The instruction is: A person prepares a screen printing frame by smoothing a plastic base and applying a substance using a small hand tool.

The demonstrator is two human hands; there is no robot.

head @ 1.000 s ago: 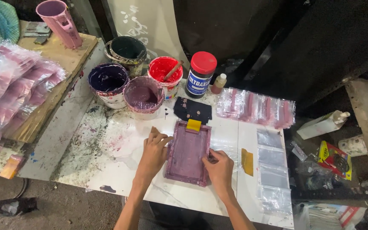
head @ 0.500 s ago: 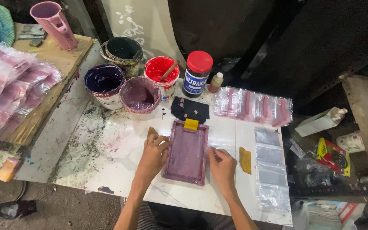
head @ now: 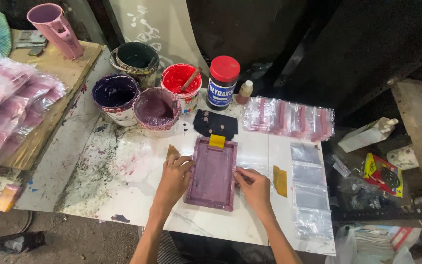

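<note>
A small purple-stained printing frame (head: pixel 212 172) lies flat on the white tabletop (head: pixel 128 171), with a yellow tab (head: pixel 216 141) at its far end. My left hand (head: pixel 173 177) rests on the frame's left edge, fingers curled onto the rim. My right hand (head: pixel 254 186) presses fingertips against the frame's right edge, over a clear plastic sheet (head: pixel 250 166) that sticks out from under it. A yellow squeegee piece (head: pixel 280 180) lies just right of my right hand.
Paint buckets stand behind the frame: dark purple (head: pixel 115 94), mauve (head: pixel 156 106), red with a stick (head: pixel 180 83), dark green (head: pixel 135 57). A red-capped jar (head: pixel 222 80) and a small bottle (head: pixel 243 92) are nearby. Clear bags (head: pixel 309 190) lie right, printed pink ones (head: pixel 289 116) behind, stacked bags (head: pixel 10 107) left.
Both hands stay on the frame's edges; the frame and hands have shifted only slightly. My right fingers have slid closer to the frame's right edge.
</note>
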